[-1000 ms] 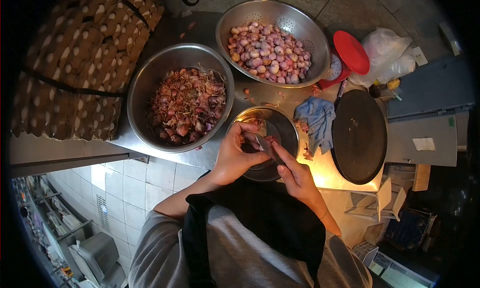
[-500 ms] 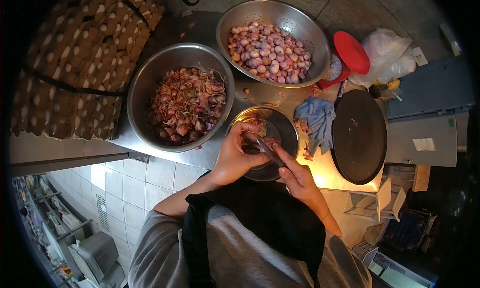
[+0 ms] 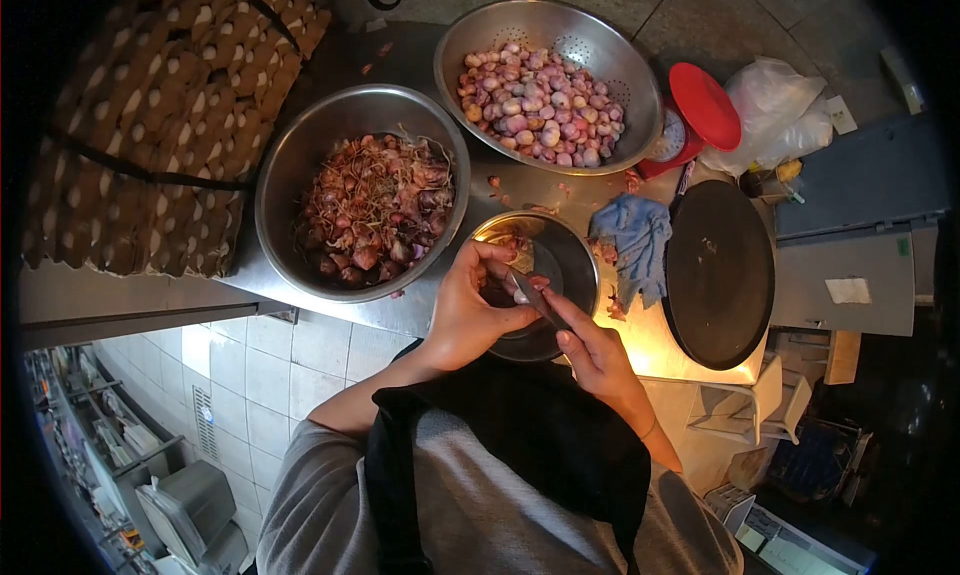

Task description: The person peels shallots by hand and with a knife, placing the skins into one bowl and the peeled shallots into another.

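Over a small metal bowl (image 3: pixel 578 265), my left hand (image 3: pixel 466 310) pinches a shallot (image 3: pixel 520 296), mostly covered by the fingers. My right hand (image 3: pixel 598 353) is closed around a knife (image 3: pixel 541 303), its blade against the shallot. Some skins (image 3: pixel 520 243) lie inside the small bowl. To the left, a large steel bowl (image 3: pixel 268 237) holds unpeeled shallots (image 3: pixel 372 210) with dry roots and loose skins. Behind, a perforated colander (image 3: pixel 640 85) holds many peeled shallots (image 3: pixel 545 105).
A blue cloth (image 3: pixel 632 240) and a round black pan (image 3: pixel 720 275) lie on the metal table (image 3: pixel 640 350), right of the small bowl. A red scale (image 3: pixel 705 105) and a plastic bag (image 3: pixel 765 115) stand behind them. Stacked egg trays (image 3: pixel 160 125) rise at the left.
The knife and the fingers around the shallot have shifted very slightly, and a paler part of the shallot shows beside the blade. Both hands keep their hold; the bowls have not moved.
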A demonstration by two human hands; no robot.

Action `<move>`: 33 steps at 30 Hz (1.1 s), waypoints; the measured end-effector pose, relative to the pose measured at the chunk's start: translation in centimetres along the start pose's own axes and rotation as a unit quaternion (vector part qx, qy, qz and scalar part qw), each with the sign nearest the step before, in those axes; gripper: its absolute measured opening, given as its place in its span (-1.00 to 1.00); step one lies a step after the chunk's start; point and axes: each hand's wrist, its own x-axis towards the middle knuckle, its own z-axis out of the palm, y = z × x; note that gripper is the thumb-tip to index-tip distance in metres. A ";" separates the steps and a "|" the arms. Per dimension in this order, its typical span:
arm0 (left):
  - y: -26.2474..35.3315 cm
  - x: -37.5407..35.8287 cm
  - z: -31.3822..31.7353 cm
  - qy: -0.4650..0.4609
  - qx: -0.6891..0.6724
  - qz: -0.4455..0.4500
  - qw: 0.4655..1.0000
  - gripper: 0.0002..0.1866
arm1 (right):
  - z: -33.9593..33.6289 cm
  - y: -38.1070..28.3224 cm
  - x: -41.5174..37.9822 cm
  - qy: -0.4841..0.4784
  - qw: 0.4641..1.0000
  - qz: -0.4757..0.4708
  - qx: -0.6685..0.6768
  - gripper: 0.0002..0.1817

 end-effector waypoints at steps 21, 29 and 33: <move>-1.2 0.3 -0.2 -0.014 -0.024 -0.006 1.000 -0.42 | 0.8 0.4 -0.4 -0.003 0.958 0.071 0.279 -0.53; -0.7 -0.1 0.1 -0.021 -0.089 -0.025 0.996 -0.46 | 0.6 1.6 0.2 0.054 0.960 0.055 0.268 -0.54; -0.3 -0.1 0.0 -0.049 -0.172 -0.082 0.980 -0.56 | -0.2 0.9 0.3 0.096 0.960 0.069 0.254 -0.53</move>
